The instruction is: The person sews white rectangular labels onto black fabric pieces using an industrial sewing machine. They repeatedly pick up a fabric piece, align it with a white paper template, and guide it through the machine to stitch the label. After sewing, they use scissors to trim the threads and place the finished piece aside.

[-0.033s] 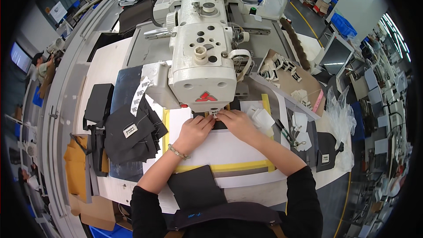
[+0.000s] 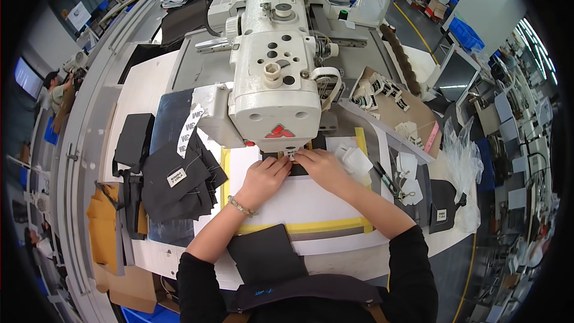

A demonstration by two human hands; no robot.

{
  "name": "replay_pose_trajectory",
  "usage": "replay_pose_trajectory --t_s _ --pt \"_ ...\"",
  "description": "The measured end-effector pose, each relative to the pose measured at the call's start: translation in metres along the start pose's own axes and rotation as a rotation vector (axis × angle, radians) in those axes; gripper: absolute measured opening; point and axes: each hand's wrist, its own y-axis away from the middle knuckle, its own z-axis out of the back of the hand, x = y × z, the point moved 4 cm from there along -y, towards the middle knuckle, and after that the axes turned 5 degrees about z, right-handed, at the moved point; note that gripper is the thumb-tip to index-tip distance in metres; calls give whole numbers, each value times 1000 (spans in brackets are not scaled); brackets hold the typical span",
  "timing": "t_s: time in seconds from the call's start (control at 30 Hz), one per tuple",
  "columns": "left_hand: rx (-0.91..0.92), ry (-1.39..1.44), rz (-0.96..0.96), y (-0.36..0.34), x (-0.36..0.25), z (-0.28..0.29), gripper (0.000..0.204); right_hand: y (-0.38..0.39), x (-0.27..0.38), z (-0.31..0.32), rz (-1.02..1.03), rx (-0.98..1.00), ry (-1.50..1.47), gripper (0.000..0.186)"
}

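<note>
Under the head of a large white sewing machine (image 2: 272, 93), both hands meet at a small white label (image 2: 290, 152) with dark print. It lies on a black fabric piece (image 2: 298, 170), partly covered by my fingers. My left hand (image 2: 267, 177), with a beaded bracelet at the wrist, presses its closed fingertips at the label's left side. From the other side, my right hand (image 2: 323, 168) holds the label's right edge with bent fingers. The machine hides whatever lies farther in. Below the hands is a white sheet (image 2: 287, 200) bordered by yellow tape (image 2: 305, 226).
Black pieces with a sewn label (image 2: 173, 182) are piled at the left. Thread snips (image 2: 385, 180) and white cards (image 2: 408, 166) lie at the right. Loose labels fill a cardboard tray (image 2: 412, 110). A black panel (image 2: 267, 255) sits at the near edge. Other people work far off.
</note>
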Motion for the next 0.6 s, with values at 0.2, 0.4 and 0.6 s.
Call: replay_pose_trajectory --t_s 0.2,0.4,0.6 --pt "26 -5 7 -2 -1 3 32 -8 9 6 -3 34 70 25" --pt "41 -45 -23 0 -2 2 36 -9 10 5 3 10 85 27" --pt "131 -6 66 -1 -12 1 46 -8 8 6 -6 12 104 25"
